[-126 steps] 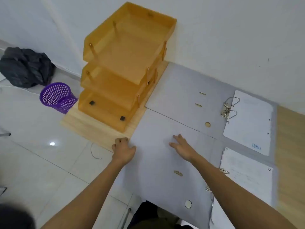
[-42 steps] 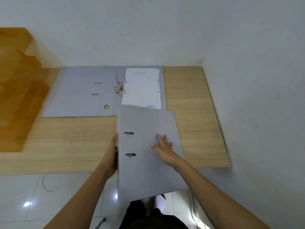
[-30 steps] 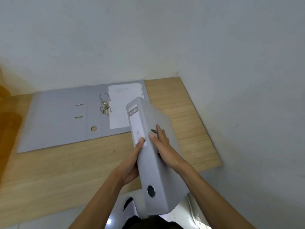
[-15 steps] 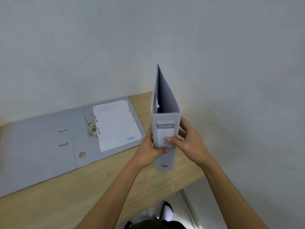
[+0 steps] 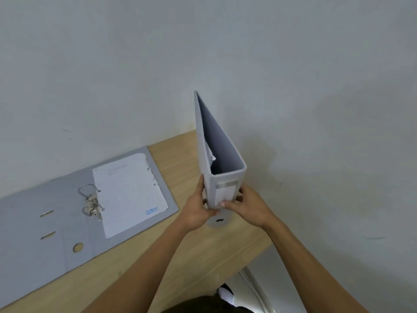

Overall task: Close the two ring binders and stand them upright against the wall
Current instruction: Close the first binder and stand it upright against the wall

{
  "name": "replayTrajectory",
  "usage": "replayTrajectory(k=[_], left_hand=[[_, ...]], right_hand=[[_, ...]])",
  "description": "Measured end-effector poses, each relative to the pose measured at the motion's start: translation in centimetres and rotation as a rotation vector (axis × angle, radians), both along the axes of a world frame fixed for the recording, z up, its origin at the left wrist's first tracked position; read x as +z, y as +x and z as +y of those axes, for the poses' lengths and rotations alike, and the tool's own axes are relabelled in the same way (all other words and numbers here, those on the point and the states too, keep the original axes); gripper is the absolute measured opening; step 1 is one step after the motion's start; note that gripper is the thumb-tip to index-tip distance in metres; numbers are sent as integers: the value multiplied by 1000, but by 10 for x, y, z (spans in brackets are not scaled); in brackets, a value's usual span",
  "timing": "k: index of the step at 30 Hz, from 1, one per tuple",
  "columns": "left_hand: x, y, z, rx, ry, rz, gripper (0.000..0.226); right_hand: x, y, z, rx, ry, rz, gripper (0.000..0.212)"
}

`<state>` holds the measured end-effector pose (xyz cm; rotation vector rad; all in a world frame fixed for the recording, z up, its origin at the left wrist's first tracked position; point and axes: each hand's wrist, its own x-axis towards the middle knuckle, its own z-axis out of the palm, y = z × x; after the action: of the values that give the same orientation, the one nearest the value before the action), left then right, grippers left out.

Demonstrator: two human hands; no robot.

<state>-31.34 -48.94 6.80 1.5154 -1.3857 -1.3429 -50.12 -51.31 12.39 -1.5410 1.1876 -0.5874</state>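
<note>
Ring binders, two, grey. First: closed binder [image 5: 222,152], held upright with its spine toward the camera, in the corner of the wooden desk [image 5: 135,267] where two white walls meet. Left hand [image 5: 198,211] clasps the spine's left edge, right hand [image 5: 246,207] clasps the right edge, fingers [image 5: 228,203] of the right laid across the white spine label [image 5: 225,195]. Both hands are wrapped around the lower spine; the finger hole [image 5: 219,220] shows just below the grip. Above the grip the covers narrow toward the wall [image 5: 293,86], with the corner of a white sheet visible inside. Whether the base rests on the desk or the far edge touches the wall cannot be told.

Second: open binder [image 5: 67,222], lying flat on the desk to the left of the grip, well apart from both hands. Metal rings [image 5: 90,203] stand open at its middle. White punched sheets [image 5: 129,195] lie on its right cover, blue lettering at the near corner.
</note>
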Motion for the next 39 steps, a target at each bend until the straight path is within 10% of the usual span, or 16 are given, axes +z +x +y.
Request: replayTrajectory(k=[15,25,39], left_hand=[[5,-44,-81,193,-174,-104,124],[-1,-39,-131,187,-109,-213,100],[-5,-29,-187,151,123,-391,82]], right_hand=[[-38,-14,-80,-260,-17,82,42],[-48,16,-120,-403,588,-295,43],[-47,28,-155,-584,720,-545,47]])
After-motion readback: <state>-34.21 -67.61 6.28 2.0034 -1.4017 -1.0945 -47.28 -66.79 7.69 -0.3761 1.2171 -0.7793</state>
